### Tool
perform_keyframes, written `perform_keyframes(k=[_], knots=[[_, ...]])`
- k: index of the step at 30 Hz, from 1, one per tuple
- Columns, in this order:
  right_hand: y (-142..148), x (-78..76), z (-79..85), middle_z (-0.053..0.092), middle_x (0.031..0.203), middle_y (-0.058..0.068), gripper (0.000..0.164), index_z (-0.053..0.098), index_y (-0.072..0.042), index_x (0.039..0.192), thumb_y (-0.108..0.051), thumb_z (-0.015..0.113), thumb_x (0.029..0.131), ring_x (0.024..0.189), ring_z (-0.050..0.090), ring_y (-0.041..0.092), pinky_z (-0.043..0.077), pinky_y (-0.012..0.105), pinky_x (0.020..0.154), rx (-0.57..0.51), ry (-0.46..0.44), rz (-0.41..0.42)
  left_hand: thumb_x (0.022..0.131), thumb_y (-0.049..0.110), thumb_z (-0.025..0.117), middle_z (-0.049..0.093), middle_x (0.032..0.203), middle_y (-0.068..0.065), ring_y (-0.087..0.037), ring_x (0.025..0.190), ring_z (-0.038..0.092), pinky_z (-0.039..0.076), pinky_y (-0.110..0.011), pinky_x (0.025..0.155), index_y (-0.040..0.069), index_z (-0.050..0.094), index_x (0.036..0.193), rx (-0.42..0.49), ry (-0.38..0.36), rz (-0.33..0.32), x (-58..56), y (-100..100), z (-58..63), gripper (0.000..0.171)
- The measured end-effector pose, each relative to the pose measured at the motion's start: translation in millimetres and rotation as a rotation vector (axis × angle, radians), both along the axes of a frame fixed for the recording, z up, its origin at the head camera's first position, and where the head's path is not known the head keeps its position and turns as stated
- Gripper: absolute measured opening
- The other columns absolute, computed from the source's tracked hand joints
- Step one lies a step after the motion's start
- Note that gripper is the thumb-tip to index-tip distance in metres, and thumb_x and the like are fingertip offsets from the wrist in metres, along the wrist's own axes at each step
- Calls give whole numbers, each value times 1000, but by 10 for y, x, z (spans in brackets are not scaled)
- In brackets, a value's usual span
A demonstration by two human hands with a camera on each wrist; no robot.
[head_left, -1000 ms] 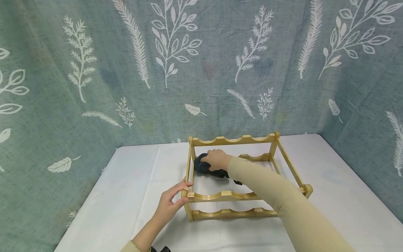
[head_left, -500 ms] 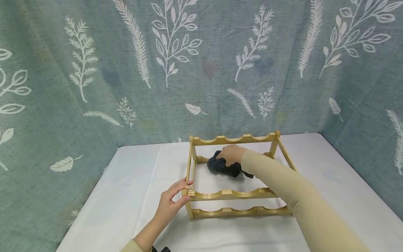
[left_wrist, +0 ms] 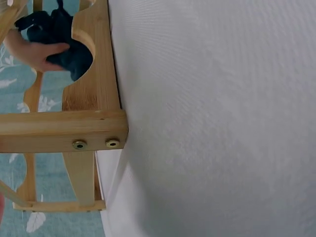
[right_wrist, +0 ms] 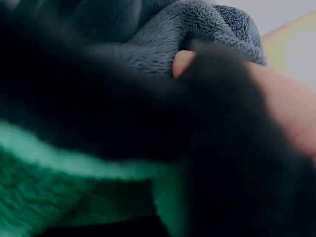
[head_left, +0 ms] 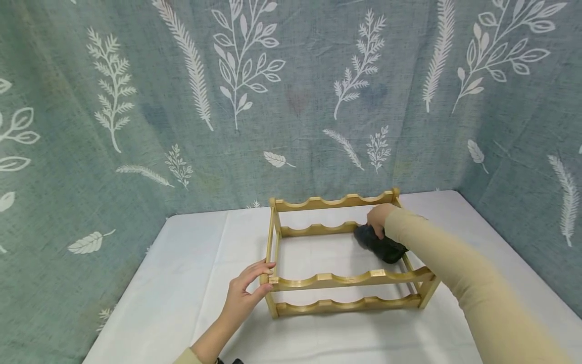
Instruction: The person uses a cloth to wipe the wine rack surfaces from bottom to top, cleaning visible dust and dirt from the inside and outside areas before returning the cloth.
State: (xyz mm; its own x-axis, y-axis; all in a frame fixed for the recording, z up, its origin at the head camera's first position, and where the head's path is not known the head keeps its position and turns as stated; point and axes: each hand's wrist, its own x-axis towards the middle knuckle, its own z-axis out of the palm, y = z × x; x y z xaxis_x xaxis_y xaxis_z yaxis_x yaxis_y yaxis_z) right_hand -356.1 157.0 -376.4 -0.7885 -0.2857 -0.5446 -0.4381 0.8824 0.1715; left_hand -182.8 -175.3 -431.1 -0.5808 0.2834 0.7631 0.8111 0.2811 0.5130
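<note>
Two hands are busy: my right hand grasps a dark blue-grey plush cloth inside the golden wooden rack with scalloped rails, toward 3 o'clock; my left hand pinches its 8 o'clock corner. The cloth should prove light, soft, unbreakable, best bunched mid-body. My beige sleeve hides the 3 o'clock rail partly; a green patch blurs beyond identifying.

Dark bundle, perhaps cloth, now farther right
</note>
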Motion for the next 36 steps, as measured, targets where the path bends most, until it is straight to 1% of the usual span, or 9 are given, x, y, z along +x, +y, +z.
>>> perform_keyframes(k=[2,5,9,12,17,21,24,29,36], knots=[[70,7,24,57,91,4,28,61,-10,94,-13,66,67,76,49,17,43,30,67,26,-10,-46,66,1,65,57,103,-10,-30,103,47,36,-24,89,8,57,93,-3,1,7,-28,-14,-50,29],[73,23,38,57,87,4,23,61,-9,91,-14,65,69,72,47,15,43,28,65,45,-27,-79,67,2,65,57,104,-9,-30,103,47,36,-25,89,8,57,94,-1,4,10,-31,-11,-54,29],[-4,69,87,55,100,6,36,56,-9,104,-13,64,70,78,47,16,43,29,67,41,-50,-60,67,2,65,57,104,-9,-30,103,47,36,-25,89,8,57,94,2,1,0,-40,-9,-63,29],[-146,129,186,47,115,6,47,49,-14,116,-14,62,71,92,45,18,41,32,71,-17,-78,-29,66,1,65,58,102,-10,-31,102,47,36,-24,89,7,57,93,6,5,-8,-34,-3,-51,28],[-603,252,308,39,125,3,50,41,-24,122,-20,58,75,111,39,21,36,35,85,-191,-79,144,67,-1,64,58,100,-13,-33,100,48,35,-23,89,6,57,91,14,8,-9,35,29,52,27],[-1010,313,204,46,118,2,50,37,-29,124,-28,56,78,104,45,19,39,33,83,-224,67,333,68,0,63,58,99,-14,-33,100,47,35,-23,89,3,56,90,16,5,-1,68,26,99,24],[-1210,296,36,50,112,2,50,36,-31,124,-30,56,78,98,48,18,42,31,78,-173,184,387,67,0,64,58,100,-13,-33,101,47,35,-23,89,3,57,90,20,9,-4,34,3,51,25],[-1219,185,-186,50,112,1,46,41,-29,122,-25,56,79,99,48,19,42,31,77,-146,231,316,67,0,64,57,103,-10,-33,102,47,35,-25,89,8,56,94,5,-8,-14,-13,-20,-42,30],[-697,109,-105,49,115,5,48,47,-22,118,-13,59,73,95,49,19,41,30,70,-117,109,138,68,3,64,57,104,-7,-30,103,47,35,-25,89,5,56,93,1,6,23,-8,2,-55,26]])
